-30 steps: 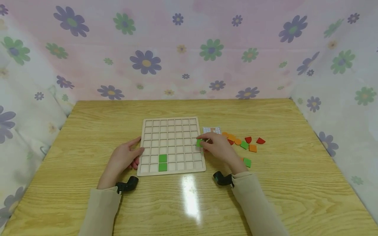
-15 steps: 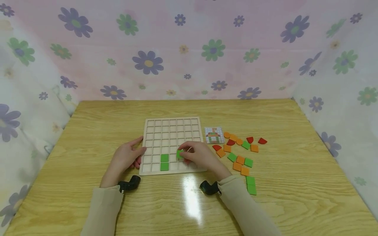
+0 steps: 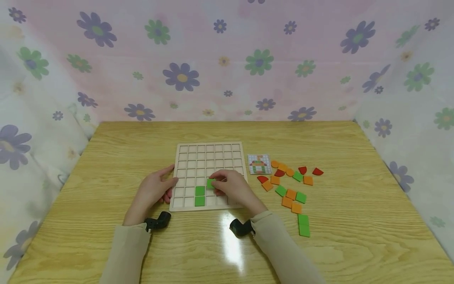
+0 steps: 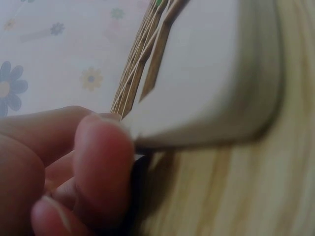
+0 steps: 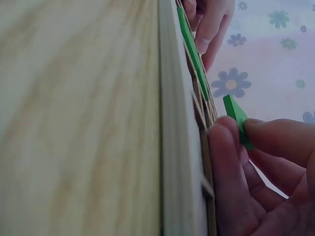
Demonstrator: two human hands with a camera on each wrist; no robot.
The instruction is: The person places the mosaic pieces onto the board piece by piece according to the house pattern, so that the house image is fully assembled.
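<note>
A pale wooden grid board (image 3: 209, 144) lies on the table; two green square tiles (image 3: 200, 196) sit one behind the other in its near rows. My left hand (image 3: 150, 190) holds the board's left edge, with the thumb at the rim and other fingers curled beside it. My right hand (image 3: 232, 187) is over the board and pinches a third green square tile (image 3: 210, 183) between thumb and fingertips. In the right wrist view this tile (image 5: 235, 118) stands tilted, apart from the board's surface. The cells under my right hand are hidden.
Right of the board lies a small pattern card (image 3: 259, 164) with a coloured figure on a grid. Beyond it are scattered orange squares (image 3: 296, 208), orange discs (image 3: 274, 163), red quarter pieces (image 3: 317, 171) and green squares (image 3: 303, 225). A flowered cloth (image 3: 209, 94) hangs behind the table.
My right hand has carried the green tile leftward from the board's right edge to beside the two placed tiles, uncovering the card and loose pieces. The left hand has kept its hold.
</note>
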